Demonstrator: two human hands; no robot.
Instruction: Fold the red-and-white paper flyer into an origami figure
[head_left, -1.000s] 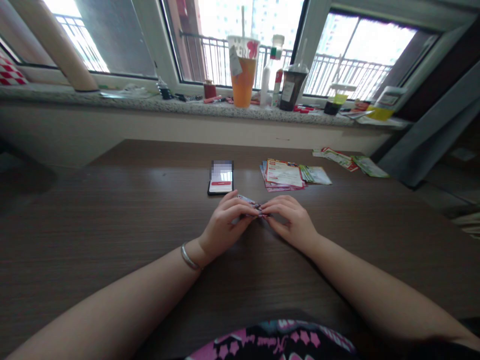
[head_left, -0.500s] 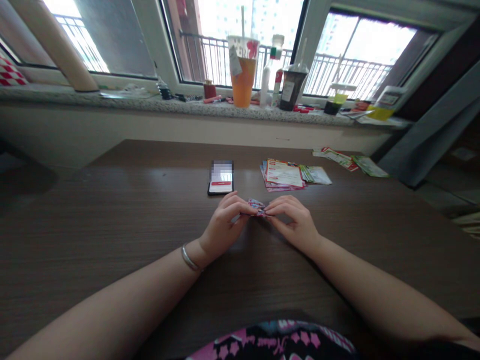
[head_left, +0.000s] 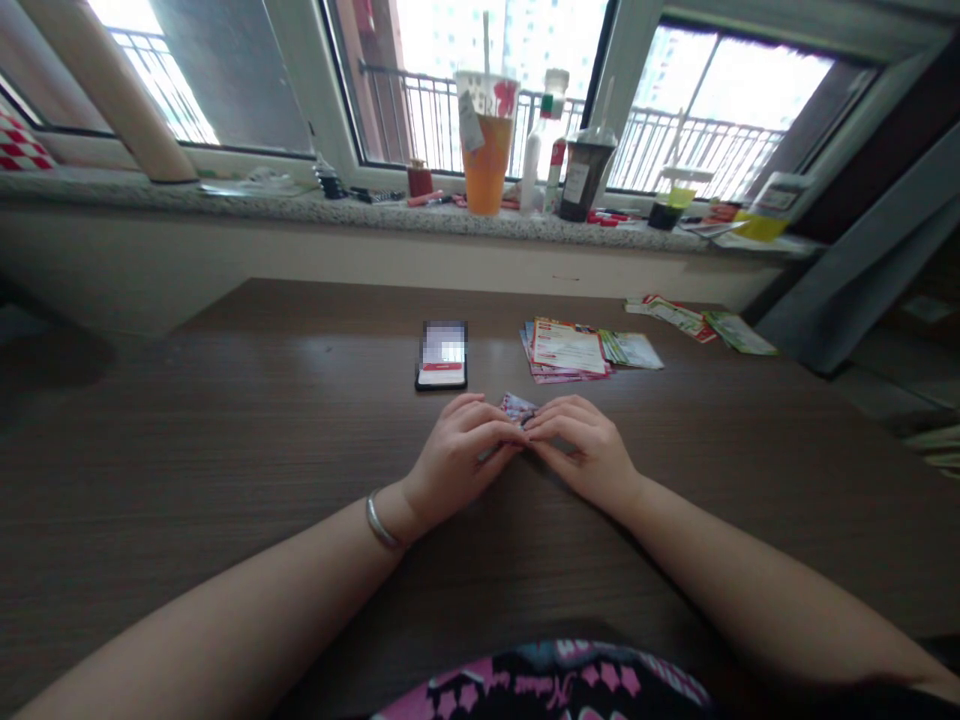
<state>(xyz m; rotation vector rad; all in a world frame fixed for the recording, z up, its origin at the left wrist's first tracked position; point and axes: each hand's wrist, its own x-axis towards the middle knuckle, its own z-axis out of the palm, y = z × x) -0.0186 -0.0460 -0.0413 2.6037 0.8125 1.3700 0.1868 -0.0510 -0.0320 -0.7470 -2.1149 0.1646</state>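
Observation:
A small piece of patterned, folded paper (head_left: 517, 408) in pink, white and blue is pinched between my two hands, low over the brown table (head_left: 225, 440). My left hand (head_left: 469, 445), with a silver bangle at the wrist, has thumb and fingers closed at the paper's near left side. From the right, my right hand (head_left: 585, 440) grips it with bent fingers and thumb. The fingertips of both hands meet and cover most of the paper. Just beyond my left hand lies a phone (head_left: 442, 357), its screen lit.
Printed paper sheets (head_left: 568, 347) lie stacked beyond my right hand, with more printed strips (head_left: 679, 316) and a green sheet (head_left: 741, 333) farther right. On the windowsill (head_left: 375, 212) stand an orange drink cup (head_left: 486, 160), a dark drink cup (head_left: 583, 178) and bottles (head_left: 534, 165).
My left hand has shifted slightly right and toward me, its fingertips now against those of my right hand. Less of the folded paper shows between them.

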